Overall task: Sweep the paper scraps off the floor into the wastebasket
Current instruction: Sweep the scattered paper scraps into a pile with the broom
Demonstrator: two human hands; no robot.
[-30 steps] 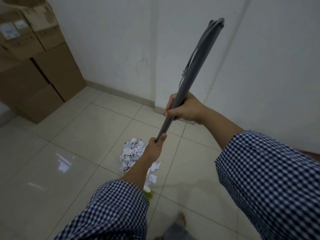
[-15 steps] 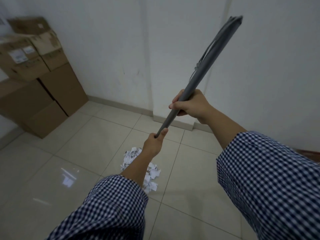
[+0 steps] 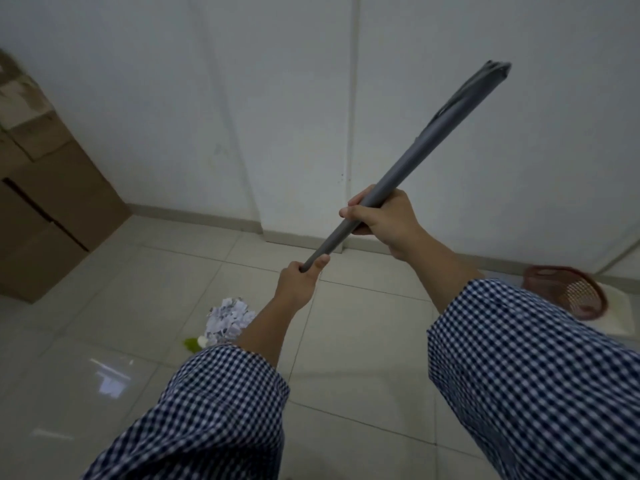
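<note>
The broom handle (image 3: 408, 174) is gripped by both hands. The right hand (image 3: 384, 216) is wrapped around its middle. The left hand (image 3: 299, 282) is closed around it lower down, with the thumb laid along the shaft. The paper scraps (image 3: 228, 318) are heaped on the floor (image 3: 138, 289) below and left of the left hand, partly covered by the left forearm and sleeve (image 3: 214, 410). Only a green sliver of the broom head (image 3: 194, 344) is visible beside the heap. The wastebasket (image 3: 568, 292) appears tipped on its side at the floor's right edge by the wall, well apart from the scraps.
</note>
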